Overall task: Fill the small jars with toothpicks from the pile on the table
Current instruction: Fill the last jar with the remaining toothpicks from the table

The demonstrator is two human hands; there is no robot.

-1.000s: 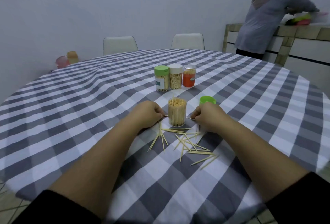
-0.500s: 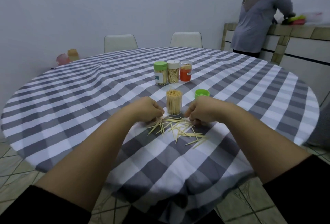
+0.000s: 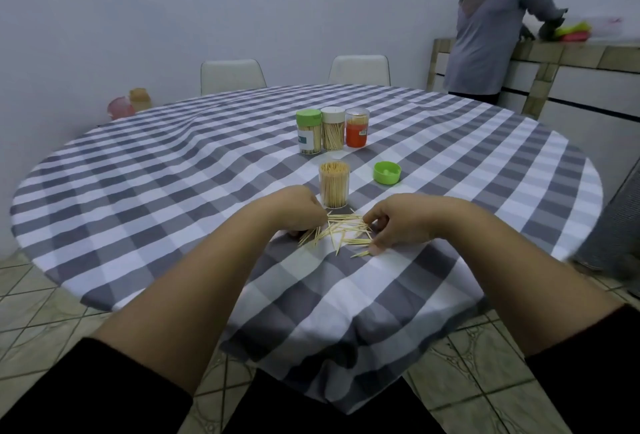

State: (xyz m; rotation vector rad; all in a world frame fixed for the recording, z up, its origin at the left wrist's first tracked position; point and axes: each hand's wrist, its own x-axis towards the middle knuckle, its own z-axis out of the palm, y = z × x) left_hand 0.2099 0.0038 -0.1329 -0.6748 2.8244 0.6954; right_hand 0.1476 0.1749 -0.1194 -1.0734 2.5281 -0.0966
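Loose toothpicks (image 3: 341, 231) lie scattered on the checked cloth of the round desk (image 3: 173, 170), near its near edge, between the two hands. Just beyond the pile stands an open clear jar (image 3: 334, 185), upright and packed with toothpicks; its green lid (image 3: 387, 173) lies to the right, apart from it. The left hand (image 3: 298, 212) rests at the pile's left edge, its grip curled over several sticks. The right hand (image 3: 398, 224) rests at the right edge, its grip bent, fingertips touching sticks; whether it pinches any cannot be told. Farther back stand three more jars together: a green-capped jar (image 3: 309, 132), a white-capped jar (image 3: 332, 129) and an orange-labelled jar (image 3: 357, 128). Two chairs (image 3: 231, 75) and a standing person (image 3: 491, 25) lie beyond.
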